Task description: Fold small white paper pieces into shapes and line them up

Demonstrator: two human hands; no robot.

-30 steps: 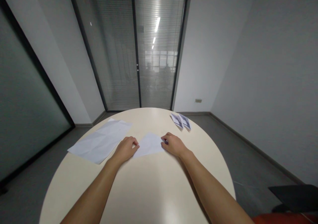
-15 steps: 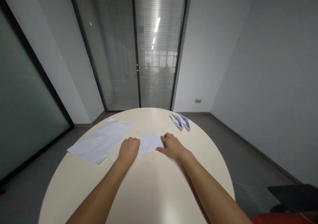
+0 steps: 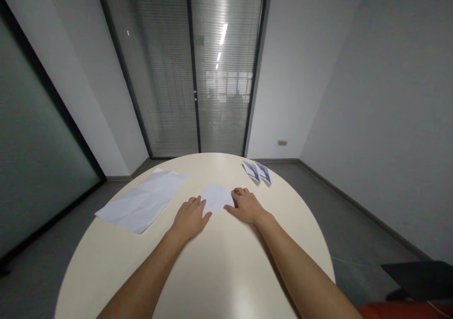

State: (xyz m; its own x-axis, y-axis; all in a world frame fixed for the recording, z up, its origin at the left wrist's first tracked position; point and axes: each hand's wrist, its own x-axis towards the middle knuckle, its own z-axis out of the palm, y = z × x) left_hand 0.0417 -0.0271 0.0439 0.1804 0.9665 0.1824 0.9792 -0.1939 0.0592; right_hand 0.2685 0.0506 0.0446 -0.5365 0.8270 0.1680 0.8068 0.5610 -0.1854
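A small white piece of paper [image 3: 217, 197] lies on the round table between my two hands. My left hand [image 3: 190, 217] rests at its left edge, fingers stretched forward and thumb held apart from them. At the right edge is my right hand [image 3: 247, 207], its fingertips at the paper's side and its thumb spread toward the near corner. A dark patch shows in the gap under the right fingers; I cannot make out what it is. The paper's right margin is partly hidden by that hand.
A larger creased white sheet [image 3: 145, 201] lies on the left of the cream table [image 3: 208, 272]. Two folded paper pieces with dark printing [image 3: 257, 172] sit near the far right rim. A black and red chair [image 3: 421, 281] stands at lower right.
My left hand was curled at the paper's edge; its fingers and thumb have since spread apart, and it moved slightly right. The right thumb has opened from the fingers. The paper shifted slightly away.
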